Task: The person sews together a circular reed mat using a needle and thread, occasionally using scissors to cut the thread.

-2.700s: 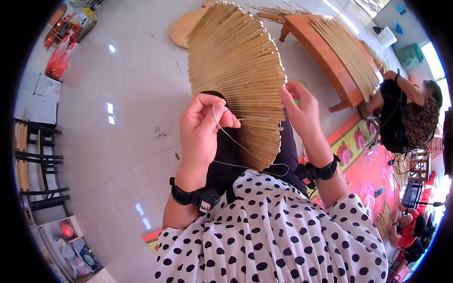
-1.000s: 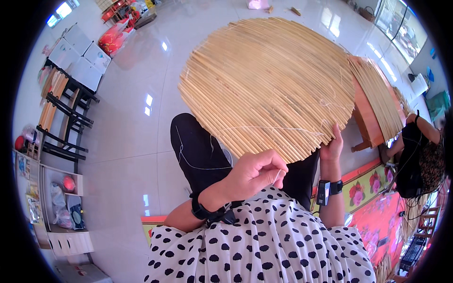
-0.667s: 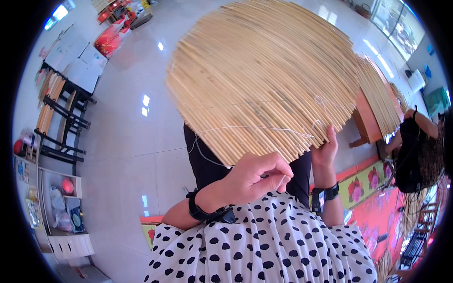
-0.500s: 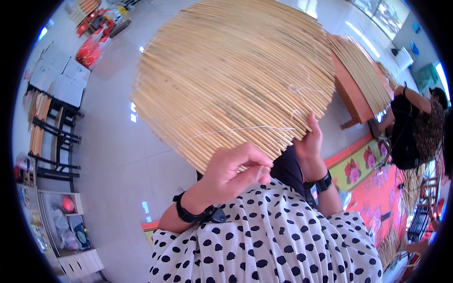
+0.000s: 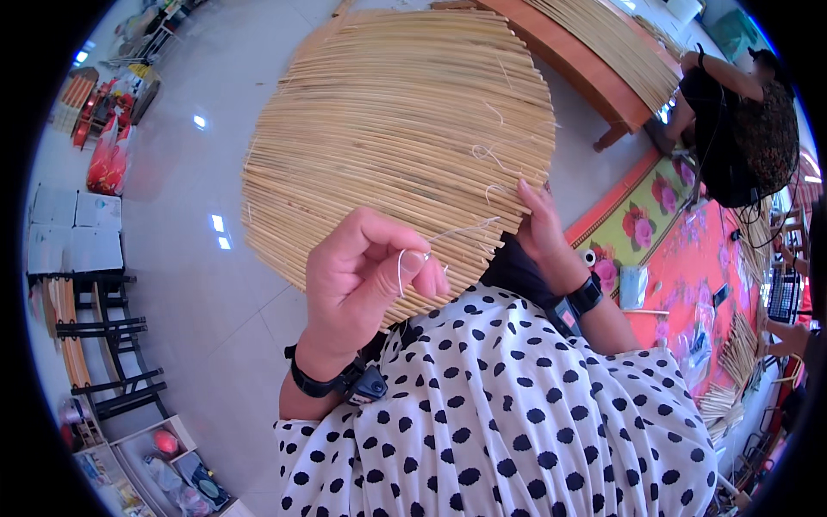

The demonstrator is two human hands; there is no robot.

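A round mat of straw-coloured reed stalks [image 5: 388, 129], laid side by side, is held up in front of me. My left hand [image 5: 370, 267] pinches a thin white thread [image 5: 465, 228] between thumb and fingers, just above the mat's near edge. One loop of it hangs over the thumb, and the other part runs right to the stalk ends. My right hand [image 5: 541, 226] grips the mat's right edge, thumb on top, its fingers hidden beneath. Several loose thread ends [image 5: 488, 155] curl on the mat's right part.
Beyond the mat at right, more stalks lie on an orange wooden bench [image 5: 594, 77]. A person [image 5: 741, 121] sits beside it. A red floral mat [image 5: 680, 250] carries small items and cut stalks [image 5: 739, 353]. Folded black-legged stools [image 5: 103, 336] and a shelf [image 5: 164, 457] stand at left.
My left hand has moved left and up, drawing the thread with it. The mat has turned slightly and shifted left in view, and my right hand still holds its edge.
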